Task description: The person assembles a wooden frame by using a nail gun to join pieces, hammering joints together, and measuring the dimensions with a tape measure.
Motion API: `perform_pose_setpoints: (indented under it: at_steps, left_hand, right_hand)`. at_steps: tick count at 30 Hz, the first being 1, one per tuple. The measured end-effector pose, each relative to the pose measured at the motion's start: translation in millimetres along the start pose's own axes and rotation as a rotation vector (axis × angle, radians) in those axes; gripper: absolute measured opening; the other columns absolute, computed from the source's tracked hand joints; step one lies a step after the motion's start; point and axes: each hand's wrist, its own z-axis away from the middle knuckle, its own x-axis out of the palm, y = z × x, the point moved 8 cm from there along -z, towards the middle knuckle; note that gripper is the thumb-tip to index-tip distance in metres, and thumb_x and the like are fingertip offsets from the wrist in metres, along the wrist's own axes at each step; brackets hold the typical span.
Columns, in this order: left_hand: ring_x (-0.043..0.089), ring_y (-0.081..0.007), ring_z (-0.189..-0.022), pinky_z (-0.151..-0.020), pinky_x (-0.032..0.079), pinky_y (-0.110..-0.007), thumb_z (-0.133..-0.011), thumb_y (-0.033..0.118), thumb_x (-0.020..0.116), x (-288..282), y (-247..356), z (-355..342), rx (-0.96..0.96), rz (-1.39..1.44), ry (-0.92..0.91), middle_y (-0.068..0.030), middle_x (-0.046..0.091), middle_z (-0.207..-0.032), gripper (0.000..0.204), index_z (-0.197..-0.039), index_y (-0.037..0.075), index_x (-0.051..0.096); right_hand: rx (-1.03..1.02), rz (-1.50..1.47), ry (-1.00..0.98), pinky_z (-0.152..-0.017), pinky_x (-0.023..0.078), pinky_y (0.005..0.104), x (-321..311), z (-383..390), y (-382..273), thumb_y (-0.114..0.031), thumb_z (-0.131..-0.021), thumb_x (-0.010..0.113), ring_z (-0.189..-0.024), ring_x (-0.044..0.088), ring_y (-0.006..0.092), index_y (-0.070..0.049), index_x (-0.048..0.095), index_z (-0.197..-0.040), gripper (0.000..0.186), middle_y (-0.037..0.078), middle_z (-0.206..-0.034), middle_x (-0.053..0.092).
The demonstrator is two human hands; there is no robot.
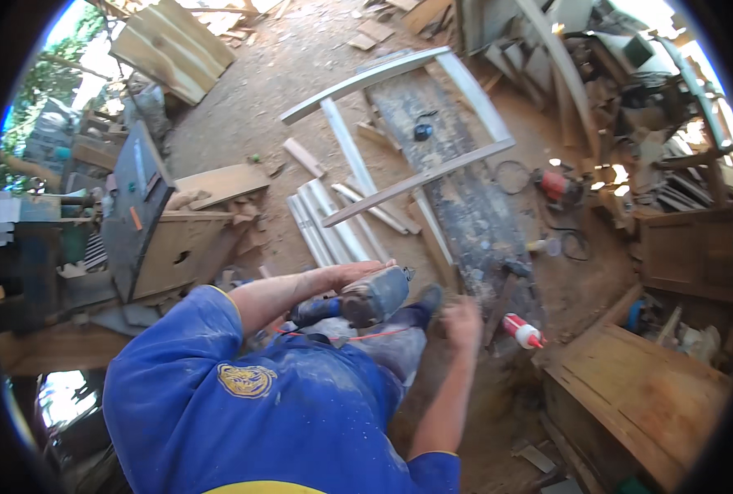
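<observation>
Head view: a dusty grey tool point(374, 295) sits in front of the wearer's torso, gripped by the left hand point(358, 273), whose fingers are closed over its far side. The right hand point(463, 321) hangs to the right of the tool, apart from it; blur prevents telling how far it is open or whether it holds anything. A red-and-white bottle point(521, 331) lies near that hand. Beyond, a four-sided wooden frame point(420, 182) lies partly across a dark, stained bench point(473, 202), with pale wooden strips point(337, 222) on the ground to its left.
</observation>
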Motion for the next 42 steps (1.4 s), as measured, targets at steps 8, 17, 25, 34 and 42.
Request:
perform_pose_setpoints:
  at_steps: [8,17,25,34,42]
  left_hand:
    - [0.053,-0.0148,-0.081,-0.067,0.049,-0.033,-0.105,0.051,0.036,48.4,11.6,26.1,0.209,-0.235,0.116,-0.0074,0.057,-0.092,0.050,-0.108,0.005,0.055]
    - [0.045,-0.0134,-0.069,-0.059,0.042,-0.034,-0.102,0.060,0.033,45.0,17.0,21.5,0.306,-0.312,0.177,-0.0035,0.050,-0.076,0.061,-0.088,0.004,0.053]
    - [0.039,-0.0122,-0.058,-0.053,0.037,-0.035,-0.100,0.068,0.030,33.4,24.3,30.2,0.385,-0.309,0.144,-0.0001,0.044,-0.062,0.073,-0.071,0.004,0.051]
    - [0.033,-0.0097,-0.057,-0.050,0.029,-0.036,-0.094,0.076,0.035,19.8,23.8,79.9,0.318,-0.169,0.328,0.0033,0.033,-0.058,0.076,-0.061,0.008,0.036]
    - [0.033,-0.0078,-0.057,-0.050,0.029,-0.034,-0.094,0.074,0.042,15.4,50.1,115.8,0.354,-0.193,0.283,0.0041,0.035,-0.057,0.076,-0.058,0.007,0.039]
  right_hand:
    - [0.546,0.889,0.224,-0.089,0.052,0.0538,-103.2,-121.3,214.0,-0.042,-0.095,0.058,-0.108,0.062,0.0456,-0.001,0.042,-0.138,0.061,0.028,-0.120,0.060]
    - [0.719,0.964,0.364,-0.090,0.055,0.0526,-118.8,-161.2,211.7,-0.026,-0.092,0.056,-0.107,0.066,0.0422,0.004,0.053,-0.119,0.040,0.029,-0.117,0.062]
    - [0.363,1.217,-0.015,-0.078,0.056,0.0509,-168.0,-186.6,319.0,-0.027,-0.092,0.059,-0.090,0.069,0.0371,0.005,0.057,-0.114,0.039,0.024,-0.093,0.067]
    - [0.339,0.194,0.329,-0.054,0.049,0.0350,-83.9,-79.4,76.4,-0.018,-0.092,0.067,-0.058,0.059,0.0205,0.004,0.055,-0.100,0.027,0.012,-0.073,0.061]
    - [-0.291,0.134,0.082,-0.067,0.048,0.0310,0.9,87.0,-192.7,-0.023,-0.100,0.059,-0.073,0.055,0.0165,0.000,0.058,-0.109,0.025,0.008,-0.087,0.060]
